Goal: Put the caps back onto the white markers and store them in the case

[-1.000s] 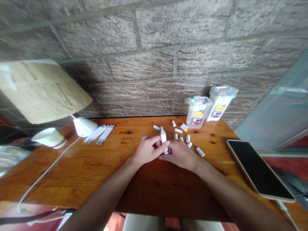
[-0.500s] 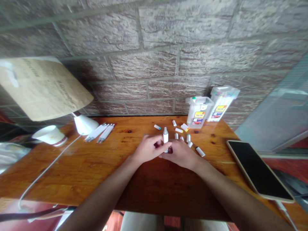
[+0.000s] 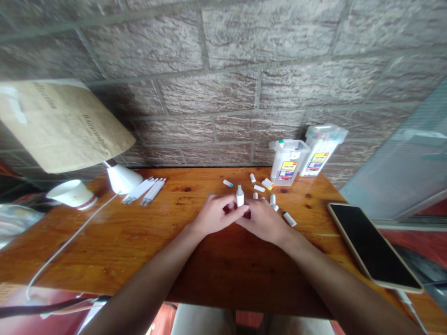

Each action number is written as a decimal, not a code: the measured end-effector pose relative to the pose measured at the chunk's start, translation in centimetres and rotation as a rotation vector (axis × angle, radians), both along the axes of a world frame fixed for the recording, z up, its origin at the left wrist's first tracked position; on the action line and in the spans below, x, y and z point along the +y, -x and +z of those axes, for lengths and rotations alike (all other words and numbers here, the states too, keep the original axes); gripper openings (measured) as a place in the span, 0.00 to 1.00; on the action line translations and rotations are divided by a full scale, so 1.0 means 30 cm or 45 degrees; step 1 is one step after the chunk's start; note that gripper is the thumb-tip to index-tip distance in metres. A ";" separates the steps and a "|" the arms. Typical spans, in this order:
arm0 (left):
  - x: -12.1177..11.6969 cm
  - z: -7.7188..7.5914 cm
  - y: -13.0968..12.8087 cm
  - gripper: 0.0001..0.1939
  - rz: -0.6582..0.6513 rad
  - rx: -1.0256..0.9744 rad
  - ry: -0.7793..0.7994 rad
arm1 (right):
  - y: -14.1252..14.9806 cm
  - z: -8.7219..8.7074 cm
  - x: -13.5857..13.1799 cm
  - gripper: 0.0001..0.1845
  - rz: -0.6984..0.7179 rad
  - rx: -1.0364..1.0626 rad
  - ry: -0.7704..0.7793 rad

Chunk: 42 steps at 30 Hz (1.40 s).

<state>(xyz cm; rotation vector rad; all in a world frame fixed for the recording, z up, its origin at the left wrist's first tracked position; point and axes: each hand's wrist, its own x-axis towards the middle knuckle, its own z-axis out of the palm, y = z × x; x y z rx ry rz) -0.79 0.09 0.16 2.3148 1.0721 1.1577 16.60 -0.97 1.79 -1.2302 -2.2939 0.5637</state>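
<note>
A white marker (image 3: pixel 240 197) stands upright between my two hands, its grey uncapped tip pointing up. My left hand (image 3: pixel 217 213) is closed on it, thumb across the barrel. My right hand (image 3: pixel 261 219) is closed around its lower part from the other side; those fingertips are partly hidden. Loose white marker caps lie just beyond my hands, among them a blue-ended cap (image 3: pixel 228 184), a yellow-ended cap (image 3: pixel 259 188) and a black-ended cap (image 3: pixel 289 218). Several capless markers (image 3: pixel 153 191) lie in a bunch to the left.
A clear marker case (image 3: pixel 288 163) holding a green-topped marker stands before a fuller case (image 3: pixel 321 151) at the wall. To the right lies a phone (image 3: pixel 375 246) with a cable. On the left are a lamp (image 3: pixel 120 179), its cord and a paper cup (image 3: pixel 72 194).
The marker has sunk slightly between my hands, and less of its barrel shows. My right fingers have shifted a little around it. The caps and cases stay in place.
</note>
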 end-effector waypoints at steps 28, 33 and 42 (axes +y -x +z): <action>0.008 -0.001 0.000 0.20 -0.046 0.047 -0.063 | -0.003 -0.010 0.007 0.10 0.025 -0.162 -0.037; 0.007 -0.002 -0.001 0.20 -0.046 0.045 -0.059 | -0.005 -0.018 0.004 0.13 0.024 -0.213 -0.051; 0.006 0.003 0.000 0.22 -0.048 0.055 -0.070 | -0.002 -0.010 -0.002 0.17 -0.002 -0.323 0.017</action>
